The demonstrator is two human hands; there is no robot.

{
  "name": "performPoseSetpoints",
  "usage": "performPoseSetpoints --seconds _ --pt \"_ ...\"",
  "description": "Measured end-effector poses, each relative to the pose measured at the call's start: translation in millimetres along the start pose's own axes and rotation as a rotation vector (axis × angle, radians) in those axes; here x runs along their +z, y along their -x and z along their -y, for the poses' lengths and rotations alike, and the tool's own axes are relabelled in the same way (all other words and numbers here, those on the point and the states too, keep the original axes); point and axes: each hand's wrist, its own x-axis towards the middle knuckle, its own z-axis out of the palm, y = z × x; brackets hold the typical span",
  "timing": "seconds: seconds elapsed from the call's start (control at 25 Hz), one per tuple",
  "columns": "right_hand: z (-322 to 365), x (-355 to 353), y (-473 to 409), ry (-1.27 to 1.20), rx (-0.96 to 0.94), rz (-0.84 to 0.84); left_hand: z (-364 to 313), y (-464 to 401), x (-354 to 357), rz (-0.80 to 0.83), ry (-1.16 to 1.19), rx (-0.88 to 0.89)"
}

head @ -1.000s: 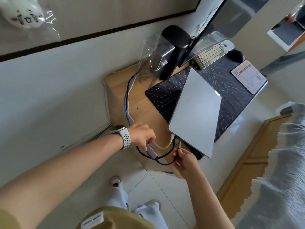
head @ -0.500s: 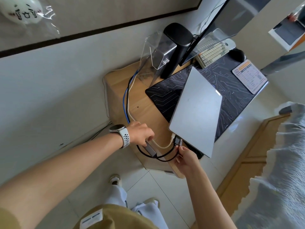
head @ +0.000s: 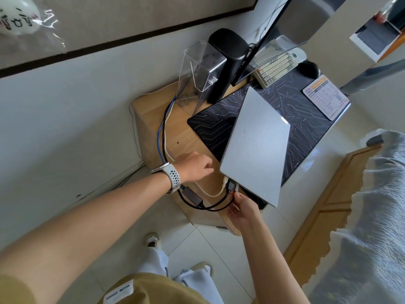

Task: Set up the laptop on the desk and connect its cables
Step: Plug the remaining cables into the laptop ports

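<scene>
A closed silver laptop [head: 255,145] lies on a black circuit-pattern desk mat [head: 210,126] on the wooden desk [head: 153,115]. At its near-left edge sit a white cable plug [head: 225,184] and a dark plug [head: 230,186]. My right hand [head: 243,208] pinches the black cable's plug [head: 236,189] at that edge. A grey adapter [head: 192,196] on the black cable [head: 210,207] lies free on the desk. My left hand [head: 196,166], watch on its wrist, hovers above the desk with fingers loose, holding nothing.
Blue [head: 159,141] and white cables run along the desk's left side. A black monitor stand [head: 225,64], a clear acrylic stand [head: 197,69], a keyboard [head: 276,66], a mouse [head: 309,68] and a printed card [head: 325,97] stand behind. A wooden cabinet [head: 328,207] is at the right.
My left hand has let go of the grey adapter and lifted toward the laptop. My right hand has pushed the plug up against the laptop's edge.
</scene>
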Motion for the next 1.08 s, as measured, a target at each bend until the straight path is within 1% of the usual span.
performPoseSetpoints --seconds 0.08,0.24,0.28,0.4,0.6,0.92,1.08 --pt "0.3 1.0 0.9 0.015 -0.018 -0.009 -10.4 -13.0 -1.8 -0.055 0.166 -0.037" --pt "1.3 1.8 4.4 -0.037 -0.015 -0.006 -28.9 -29.6 4.0 -0.058 0.447 -0.200" --pt "1.6 1.5 4.3 -0.049 -0.010 -0.001 -30.6 -31.9 7.4 -0.068 0.485 -0.230" --pt "2.5 1.0 -0.8 -0.053 0.002 0.004 -31.3 -34.8 13.7 -0.091 0.499 -0.268" --pt "3.3 0.1 -7.9 -0.049 0.025 0.011 -31.8 -38.2 8.5 -0.083 0.452 -0.269" --pt "4.5 1.4 -11.2 -0.121 0.097 0.012 -31.0 -39.7 10.9 -0.088 0.461 -0.280" --pt "5.6 0.3 -5.7 -0.064 0.054 0.027 -30.8 -40.1 11.5 -0.092 0.476 -0.284"
